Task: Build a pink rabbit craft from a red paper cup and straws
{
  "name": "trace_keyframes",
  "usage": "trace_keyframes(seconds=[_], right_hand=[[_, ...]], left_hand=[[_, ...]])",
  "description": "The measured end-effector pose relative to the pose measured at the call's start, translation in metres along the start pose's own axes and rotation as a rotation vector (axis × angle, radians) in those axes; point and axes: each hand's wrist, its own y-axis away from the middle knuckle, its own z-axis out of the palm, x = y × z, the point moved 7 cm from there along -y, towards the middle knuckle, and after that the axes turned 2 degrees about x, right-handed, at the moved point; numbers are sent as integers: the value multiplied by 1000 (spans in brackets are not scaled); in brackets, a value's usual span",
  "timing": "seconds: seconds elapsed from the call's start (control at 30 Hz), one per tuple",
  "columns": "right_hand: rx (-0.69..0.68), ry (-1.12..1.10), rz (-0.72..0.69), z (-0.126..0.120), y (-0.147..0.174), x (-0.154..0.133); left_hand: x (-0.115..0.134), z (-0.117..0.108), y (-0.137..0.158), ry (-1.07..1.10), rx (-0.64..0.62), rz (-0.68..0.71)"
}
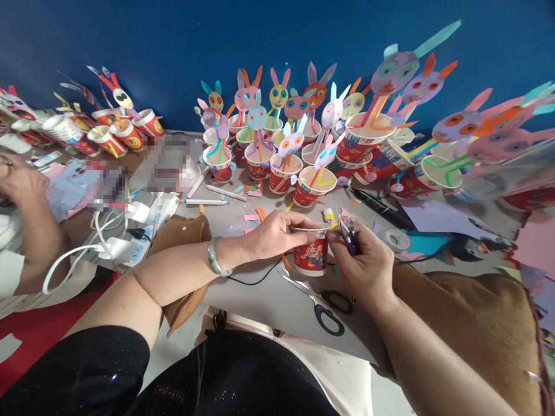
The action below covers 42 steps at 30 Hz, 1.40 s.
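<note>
A red printed paper cup stands on the table in front of me, its rim toward my hands. My left hand is closed on the rim from the left, thumb and fingers pinching it. From the right, my right hand grips small purple-handled scissors with their metal blades pointing up. Its fingertips also touch the cup's right edge. Large dark-handled scissors lie just below the cup. Orange strips lie behind my left hand, and a yellow glue stick is behind the cup.
Several decorated cups with paper rabbit heads stand along the blue wall. A power strip with white cables lies left. Brown cushions flank my arms. Tape and a black pen-like tool lie right. Another person's arm is far left.
</note>
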Motion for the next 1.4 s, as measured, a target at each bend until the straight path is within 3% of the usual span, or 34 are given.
trace_keyframes(seconds=[0.17, 0.37, 0.53, 0.8, 1.17, 1.4], right_hand=[[18, -2, 28, -3, -1, 6], [-35, 75, -105, -2, -4, 2], [-49, 168, -191, -2, -4, -4], [-135, 244, -163, 2, -5, 0], [-48, 478, -318, 1, -1, -8], [-45, 518, -319, 0, 0, -10]], left_hand=[[2, -4, 1, 26, 59, -35], [5, -14, 0, 54, 164, -5], [9, -13, 0, 94, 147, 45], [3, -12, 0, 162, 146, 19], [4, -11, 2, 81, 166, 37], [0, -11, 2, 105, 182, 0]])
